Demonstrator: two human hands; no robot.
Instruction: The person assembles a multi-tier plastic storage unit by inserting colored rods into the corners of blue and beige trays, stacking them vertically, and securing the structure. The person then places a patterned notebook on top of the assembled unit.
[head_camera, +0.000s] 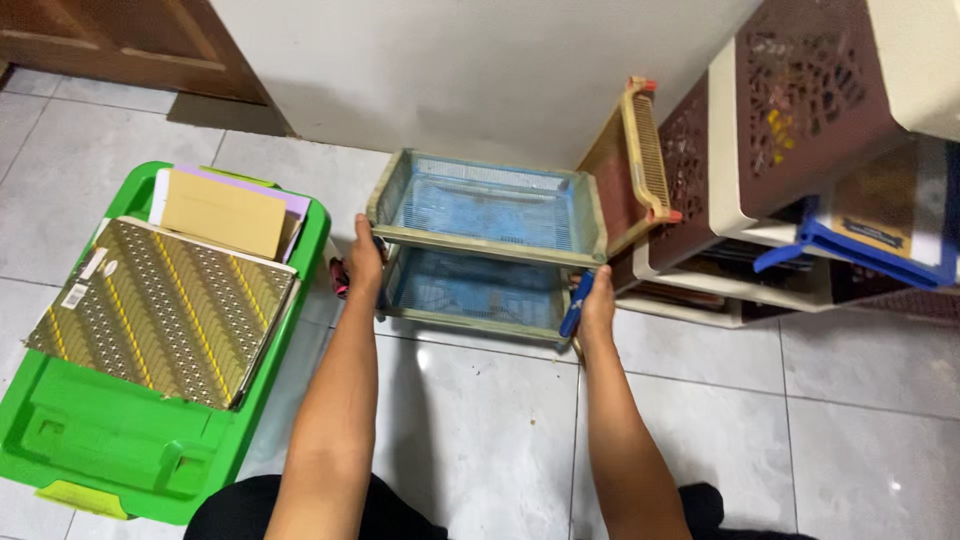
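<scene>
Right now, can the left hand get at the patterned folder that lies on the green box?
Probably yes. The left hand grips the blue tray rack at its left side, and the patterned folder lies uncovered on the green box just beside it, with nothing between; the hand must let go first.

Soft, even indoor light fills the view, fairly bright. The floor tiles (480, 440) show pale glare near the tray rack (485, 250), with a faint shadow under it. Right of the rack, the brown baskets (800, 110) look slightly blurred and stretched.
</scene>
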